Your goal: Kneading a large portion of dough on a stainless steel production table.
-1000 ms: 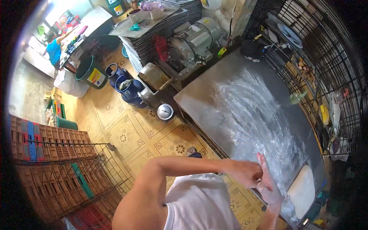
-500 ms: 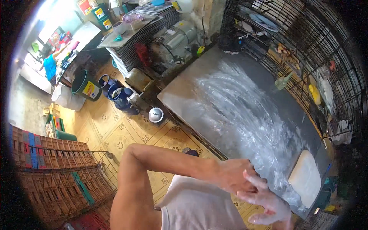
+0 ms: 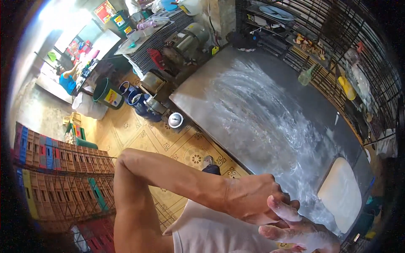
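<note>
Because the spread, bare right hand (image 3: 304, 234), beside the curled left hand (image 3: 254, 195) whose grip I cannot tell, is powdered white, it could shed onto the pale, flat dough slab (image 3: 342, 196), near right on the grey tabletop (image 3: 291, 99).

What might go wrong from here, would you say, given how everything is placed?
The pale, dough-like slab lies close to the edge of the table, so a bump might push it partly over. Loose white powder could be swept off by the right hand. The silvery pot on the floor might get kicked.
</note>
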The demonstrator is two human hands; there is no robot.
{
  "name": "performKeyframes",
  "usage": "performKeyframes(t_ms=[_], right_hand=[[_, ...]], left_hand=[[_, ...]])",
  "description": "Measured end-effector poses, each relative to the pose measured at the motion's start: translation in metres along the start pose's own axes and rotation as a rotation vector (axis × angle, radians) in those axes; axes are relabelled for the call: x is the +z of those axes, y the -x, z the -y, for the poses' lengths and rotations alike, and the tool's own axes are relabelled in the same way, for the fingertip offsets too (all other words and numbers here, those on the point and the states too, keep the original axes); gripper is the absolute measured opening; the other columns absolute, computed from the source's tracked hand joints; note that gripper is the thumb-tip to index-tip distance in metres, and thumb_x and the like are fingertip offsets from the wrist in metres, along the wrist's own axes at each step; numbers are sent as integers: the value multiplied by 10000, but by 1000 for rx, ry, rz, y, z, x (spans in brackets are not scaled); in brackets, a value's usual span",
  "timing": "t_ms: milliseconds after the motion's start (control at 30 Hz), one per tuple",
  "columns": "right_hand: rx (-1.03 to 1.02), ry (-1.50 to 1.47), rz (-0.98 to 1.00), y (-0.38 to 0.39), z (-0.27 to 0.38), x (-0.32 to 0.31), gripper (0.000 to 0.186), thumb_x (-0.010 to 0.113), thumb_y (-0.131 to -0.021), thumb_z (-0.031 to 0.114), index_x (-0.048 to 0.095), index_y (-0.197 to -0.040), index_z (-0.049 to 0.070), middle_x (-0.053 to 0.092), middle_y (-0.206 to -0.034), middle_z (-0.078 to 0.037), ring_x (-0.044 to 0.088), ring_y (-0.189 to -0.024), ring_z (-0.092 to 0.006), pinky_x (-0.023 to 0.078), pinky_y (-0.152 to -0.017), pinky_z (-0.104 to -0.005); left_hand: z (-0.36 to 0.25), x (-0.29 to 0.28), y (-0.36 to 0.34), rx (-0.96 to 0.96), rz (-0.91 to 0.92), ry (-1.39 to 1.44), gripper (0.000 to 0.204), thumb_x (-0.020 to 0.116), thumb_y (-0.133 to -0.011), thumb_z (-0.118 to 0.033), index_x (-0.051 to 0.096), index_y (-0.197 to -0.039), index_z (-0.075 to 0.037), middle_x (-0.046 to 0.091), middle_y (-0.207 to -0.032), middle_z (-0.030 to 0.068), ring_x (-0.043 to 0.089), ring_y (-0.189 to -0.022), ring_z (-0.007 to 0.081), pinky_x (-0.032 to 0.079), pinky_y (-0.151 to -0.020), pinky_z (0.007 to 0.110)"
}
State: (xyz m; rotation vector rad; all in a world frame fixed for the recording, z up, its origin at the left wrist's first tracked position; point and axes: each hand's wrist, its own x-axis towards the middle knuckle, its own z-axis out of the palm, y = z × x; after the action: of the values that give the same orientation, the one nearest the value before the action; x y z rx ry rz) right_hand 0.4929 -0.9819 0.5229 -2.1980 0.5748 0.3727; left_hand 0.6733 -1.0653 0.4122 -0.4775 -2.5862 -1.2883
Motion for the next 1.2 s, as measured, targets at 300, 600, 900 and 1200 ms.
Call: performKeyframes(t_ms=[300, 600, 900, 1200], right_hand=[[-56, -146, -261, 17, -8, 38, 680, 729, -900, 216, 545, -1515, -10, 266, -1706, -287, 218, -1580, -418, 137, -1256, -549], [-70, -314, -533, -19, -22, 48, 686, 780, -879, 281, 590, -1478, 6, 297, -1697, -269, 307, -1537, -414, 219, -1243, -526], [5, -459, -856, -109, -34, 21, 696, 830, -858, 346, 635, -1442, 22, 328, -1688, -252, 396, -1495, -411, 300, -1231, -503], [145, -867, -1165, -221, -106, 8, 896, 783, -916, 124, 297, -1667, 65, 166, -1764, -187, 147, -1636, -332, 251, -1280, -468]], left_hand=[[-18, -22, -24, -153, 227, 131, 349, 587, -973, -295, 566, -1105, 27, 673, -820, 158, 686, -722, 385, 540, -619, 464], [7, -19, 16, -82, 91, 74, 326, 576, -967, -275, 591, -1161, -15, 677, -824, 170, 684, -724, 408, 552, -626, 475], [45, -83, 88, -41, 18, -26, 317, 600, -951, -310, 618, -1124, -44, 671, -843, 175, 691, -776, 395, 549, -661, 479], [170, -77, 162, 19, -65, 783, 380, 717, -979, -272, 639, -1241, -8, 657, -1118, 175, 653, -1024, 290, 521, -889, 402]])
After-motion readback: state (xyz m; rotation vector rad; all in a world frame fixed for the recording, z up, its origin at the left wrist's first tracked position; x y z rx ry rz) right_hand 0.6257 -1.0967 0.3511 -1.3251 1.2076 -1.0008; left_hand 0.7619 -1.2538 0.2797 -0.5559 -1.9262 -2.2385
